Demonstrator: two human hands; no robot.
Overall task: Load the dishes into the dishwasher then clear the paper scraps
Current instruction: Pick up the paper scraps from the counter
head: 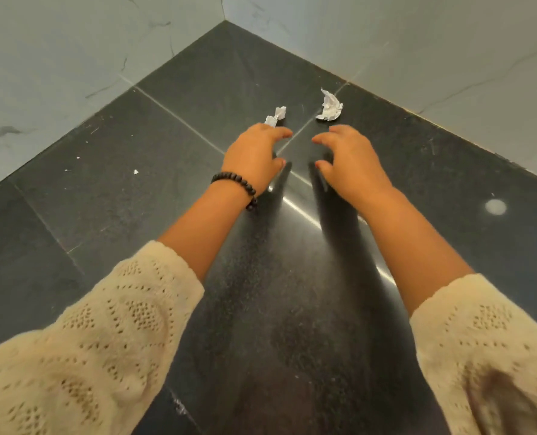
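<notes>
Head view shows a dark tiled surface (166,189) running into a corner formed by two pale marbled walls (72,58); two paper scraps lie near that corner. The twisted scrap (276,116) sits just beyond the left hand (254,158), its near end at or under the fingertips, though contact cannot be confirmed; its long axis runs away from the hand and slightly rightward. The crumpled scrap (329,106) lies ahead of the right hand (351,161), slightly to its inner side, with a clear gap between. Both hands are spread wide, fingers curled downward, holding nothing; each hand is the nearer one to its own scrap. A beaded bracelet (239,186) sits on the left wrist; knitted cream sleeves (104,340) are pushed up the forearms. The dishwasher and dishes are not in view. Judgement: the scrap-clearing stage is in hand; open surface surrounds both scraps, and the walls stand well behind them, so a forward reach appears unobstructed.
</notes>
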